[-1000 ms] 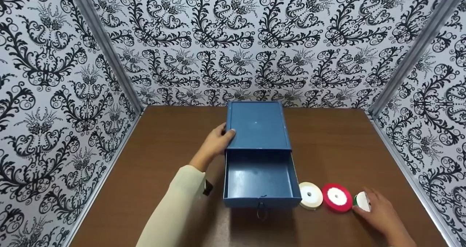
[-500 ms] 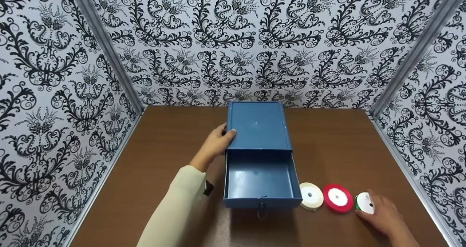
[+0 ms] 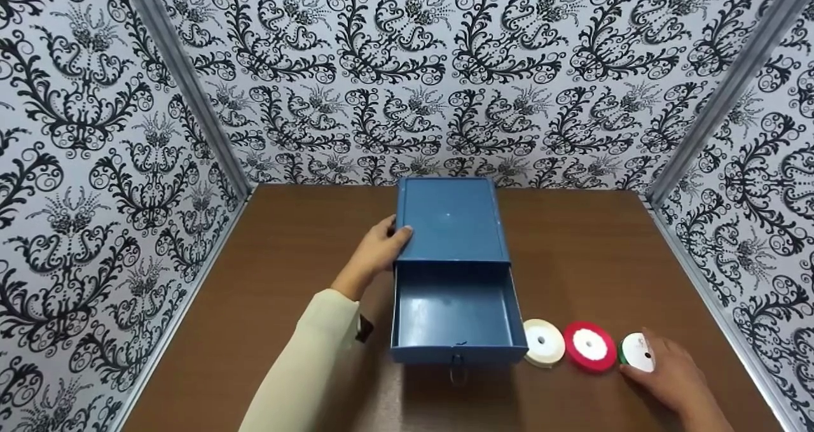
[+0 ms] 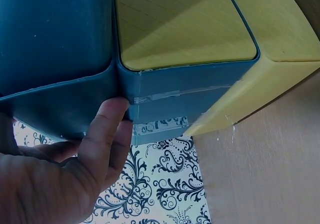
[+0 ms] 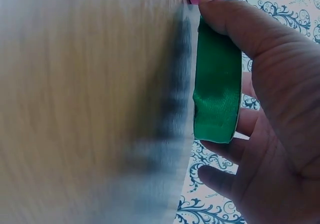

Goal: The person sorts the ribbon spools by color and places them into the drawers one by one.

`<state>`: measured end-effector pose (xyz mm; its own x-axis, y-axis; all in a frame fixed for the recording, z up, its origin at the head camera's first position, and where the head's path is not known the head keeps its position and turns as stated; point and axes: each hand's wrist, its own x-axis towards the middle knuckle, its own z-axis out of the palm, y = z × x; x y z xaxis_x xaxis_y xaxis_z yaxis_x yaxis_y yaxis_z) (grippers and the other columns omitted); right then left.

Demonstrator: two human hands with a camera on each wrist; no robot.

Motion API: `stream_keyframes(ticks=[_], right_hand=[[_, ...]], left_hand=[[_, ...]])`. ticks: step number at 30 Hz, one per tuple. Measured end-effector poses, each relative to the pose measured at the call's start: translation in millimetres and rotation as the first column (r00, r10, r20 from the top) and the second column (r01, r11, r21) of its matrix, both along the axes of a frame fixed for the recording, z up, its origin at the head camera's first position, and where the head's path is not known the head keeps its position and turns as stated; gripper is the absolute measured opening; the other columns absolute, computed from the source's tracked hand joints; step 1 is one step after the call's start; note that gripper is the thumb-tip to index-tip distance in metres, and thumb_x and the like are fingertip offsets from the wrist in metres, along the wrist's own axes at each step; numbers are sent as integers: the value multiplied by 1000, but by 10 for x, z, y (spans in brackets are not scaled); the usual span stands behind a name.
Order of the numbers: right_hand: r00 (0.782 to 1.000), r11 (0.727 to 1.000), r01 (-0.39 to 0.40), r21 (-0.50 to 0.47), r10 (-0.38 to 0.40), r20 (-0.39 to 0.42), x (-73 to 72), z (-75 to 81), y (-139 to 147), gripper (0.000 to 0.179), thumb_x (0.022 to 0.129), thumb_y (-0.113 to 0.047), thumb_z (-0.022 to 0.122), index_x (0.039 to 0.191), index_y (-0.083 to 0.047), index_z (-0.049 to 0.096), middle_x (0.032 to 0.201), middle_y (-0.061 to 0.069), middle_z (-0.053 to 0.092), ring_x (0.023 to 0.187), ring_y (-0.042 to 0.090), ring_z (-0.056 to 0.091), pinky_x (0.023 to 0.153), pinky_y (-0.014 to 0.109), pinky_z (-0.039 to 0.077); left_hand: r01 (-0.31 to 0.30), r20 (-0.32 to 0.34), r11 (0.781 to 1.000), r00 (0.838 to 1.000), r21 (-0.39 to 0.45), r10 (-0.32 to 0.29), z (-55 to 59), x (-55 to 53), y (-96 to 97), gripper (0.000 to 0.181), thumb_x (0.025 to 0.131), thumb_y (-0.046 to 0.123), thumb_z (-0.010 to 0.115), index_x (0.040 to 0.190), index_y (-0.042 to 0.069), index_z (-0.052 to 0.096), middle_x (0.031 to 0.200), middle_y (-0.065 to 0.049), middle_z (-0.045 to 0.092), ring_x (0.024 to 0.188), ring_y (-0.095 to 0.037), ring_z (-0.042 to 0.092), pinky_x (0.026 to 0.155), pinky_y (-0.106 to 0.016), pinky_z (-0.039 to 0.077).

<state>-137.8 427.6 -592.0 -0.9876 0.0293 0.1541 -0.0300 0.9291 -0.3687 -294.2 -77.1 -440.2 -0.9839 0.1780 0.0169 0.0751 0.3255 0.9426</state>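
A blue drawer unit (image 3: 451, 222) stands mid-table with its drawer (image 3: 455, 317) pulled out toward me; a wire loop handle (image 3: 458, 371) hangs at the front. My left hand (image 3: 378, 247) holds the unit's left side, thumb over the top edge. Yellow panels (image 4: 185, 24) show on the unit in the left wrist view. At the right, my right hand (image 3: 674, 375) grips a spool of green ribbon (image 5: 217, 84) between thumb and fingers; its white face (image 3: 636, 354) is partly covered by the hand.
Beside the drawer lie a cream ribbon spool (image 3: 542, 343) and a red ribbon spool (image 3: 590, 347), in a row with the green one. Patterned walls (image 3: 420, 76) enclose the brown table (image 3: 305, 228) at the back and both sides.
My right hand has shifted slightly right with the green ribbon spool, showing more of its white face. The left hand and the drawer unit have stayed put.
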Motion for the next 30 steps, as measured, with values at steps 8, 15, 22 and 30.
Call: stream_keyframes(ticks=[8, 15, 22, 30], right_hand=[[999, 1000, 7, 24, -8, 41, -18, 114, -7, 96, 69, -55, 72, 134, 6, 36, 120, 37, 40, 106, 55, 38, 74, 68, 33], [998, 1000, -8, 30, 10, -58, -50, 247, -93, 91, 68, -48, 76, 131, 7, 40, 118, 37, 43, 106, 54, 39, 73, 70, 33], [989, 999, -47, 18, 49, -143, -89, 408, -190, 93, 66, -42, 80, 133, 7, 38, 120, 36, 43, 108, 53, 38, 80, 70, 29], [984, 997, -79, -13, 76, -160, -123, 551, -307, 92, 66, -40, 80, 133, 7, 38, 122, 35, 43, 112, 55, 35, 84, 70, 26]], left_hand=[[-5, 16, 1000, 1000, -25, 5, -4, -7, 9, 50, 91, 36, 52, 135, 13, 44, 116, -7, 57, 95, -22, 58, 74, -36, 50], [-19, 4, 999, 1000, -37, 19, 7, 0, 15, 52, 91, 37, 52, 136, 12, 44, 118, -7, 57, 98, -22, 56, 81, -36, 47], [-20, 3, 999, 1000, -31, 20, 6, 1, 13, 52, 91, 36, 52, 137, 11, 43, 117, -8, 57, 98, -22, 56, 82, -37, 46], [-28, -30, 998, 999, -55, 27, 11, -11, 11, 51, 91, 34, 52, 135, 10, 45, 117, -8, 58, 100, -22, 55, 89, -36, 42]])
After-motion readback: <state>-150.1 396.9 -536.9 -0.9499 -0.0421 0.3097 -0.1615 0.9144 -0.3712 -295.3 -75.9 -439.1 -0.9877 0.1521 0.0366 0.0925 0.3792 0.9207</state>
